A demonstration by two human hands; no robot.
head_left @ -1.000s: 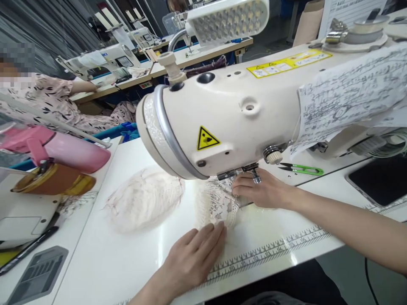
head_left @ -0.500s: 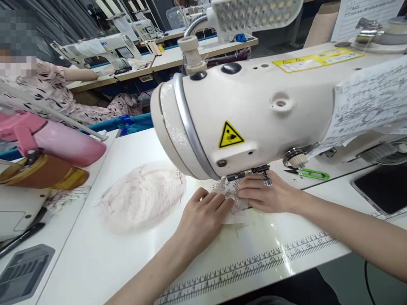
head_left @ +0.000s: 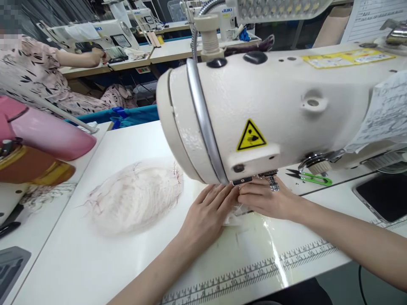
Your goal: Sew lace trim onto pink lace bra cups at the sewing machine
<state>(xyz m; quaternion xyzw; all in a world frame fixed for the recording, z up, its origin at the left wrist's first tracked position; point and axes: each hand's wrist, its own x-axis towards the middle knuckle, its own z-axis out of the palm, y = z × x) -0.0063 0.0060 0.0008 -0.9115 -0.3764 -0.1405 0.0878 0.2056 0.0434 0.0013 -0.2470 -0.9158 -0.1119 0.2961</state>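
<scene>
A cream sewing machine head (head_left: 270, 110) fills the middle of the view. Under its needle area both hands meet on a small white lace piece (head_left: 233, 217), most of it hidden by the fingers. My left hand (head_left: 206, 216) lies flat on the lace with fingertips under the presser foot (head_left: 270, 180). My right hand (head_left: 267, 199) presses the lace from the right, touching the left fingertips. A heap of pale pink-white lace pieces (head_left: 135, 197) rests on the white table (head_left: 95, 262) to the left.
Green thread snips (head_left: 313, 178) lie behind my right hand. A dark tablet (head_left: 381, 197) sits at the right. A pink bottle (head_left: 47, 135) and brown container (head_left: 32, 167) stand at the left. A ruler strip (head_left: 254, 271) runs along the front edge. Another person sews at a far table.
My left hand has slid forward from the table's front onto the lace and up to the presser foot. The lace is now nearly covered. The camera has moved closer.
</scene>
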